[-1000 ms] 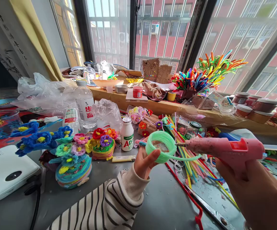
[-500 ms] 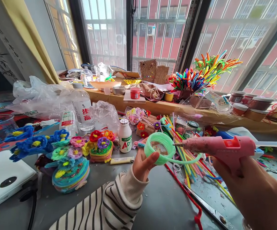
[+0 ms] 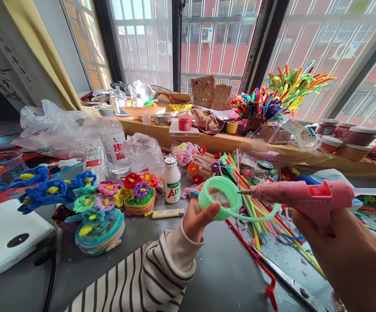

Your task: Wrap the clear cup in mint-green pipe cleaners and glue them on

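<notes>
My left hand, in a striped sleeve, grips a ring wound from mint-green pipe cleaner by its near left side. One loose green end trails off to the right. My right hand is wrapped round the handle of a pink hot glue gun, with a white glue stick coming out of its back. The gun's nozzle points left, close to the ring's right rim; whether it touches I cannot tell. A light blue and pink pipe-cleaner piece shows just behind my left fingers.
Loose pipe cleaners and scissors lie to the right. A lighter, a white bottle, a water bottle, pipe-cleaner flower pots and a white power bank with a cable stand left. Paint jars line the sill.
The view has shifted slightly, so most things sit a little further right. Both hands keep their hold, and the nozzle remains beside the green ring.
</notes>
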The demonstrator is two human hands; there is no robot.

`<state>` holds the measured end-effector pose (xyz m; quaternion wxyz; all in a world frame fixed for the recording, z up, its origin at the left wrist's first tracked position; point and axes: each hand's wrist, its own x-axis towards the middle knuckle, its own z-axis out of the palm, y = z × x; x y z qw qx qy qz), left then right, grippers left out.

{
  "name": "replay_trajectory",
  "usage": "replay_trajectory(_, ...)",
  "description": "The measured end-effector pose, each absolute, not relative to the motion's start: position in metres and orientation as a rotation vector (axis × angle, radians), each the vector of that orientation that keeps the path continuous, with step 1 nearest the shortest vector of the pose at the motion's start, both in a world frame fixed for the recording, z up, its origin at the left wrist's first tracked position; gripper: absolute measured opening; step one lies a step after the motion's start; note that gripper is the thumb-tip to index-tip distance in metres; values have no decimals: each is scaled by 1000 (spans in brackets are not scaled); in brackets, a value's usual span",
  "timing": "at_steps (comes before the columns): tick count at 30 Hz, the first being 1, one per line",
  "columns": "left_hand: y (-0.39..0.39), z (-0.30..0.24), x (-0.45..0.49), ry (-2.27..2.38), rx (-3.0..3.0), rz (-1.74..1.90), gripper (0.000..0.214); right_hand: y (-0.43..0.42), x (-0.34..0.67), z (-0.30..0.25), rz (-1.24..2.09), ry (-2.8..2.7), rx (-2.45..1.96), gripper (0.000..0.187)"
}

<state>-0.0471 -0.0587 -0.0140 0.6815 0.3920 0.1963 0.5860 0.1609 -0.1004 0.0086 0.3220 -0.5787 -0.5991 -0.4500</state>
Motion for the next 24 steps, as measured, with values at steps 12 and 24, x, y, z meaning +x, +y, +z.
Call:
replay_trajectory(12,-59,-22,-40,407,960,1490,54,-102,160,10,-1254,-1610,-1510,46)
replay_trajectory(24,-52,-31,-43,365,1117,1454,63,-100,160,11,-1342,-1580,-1372,40)
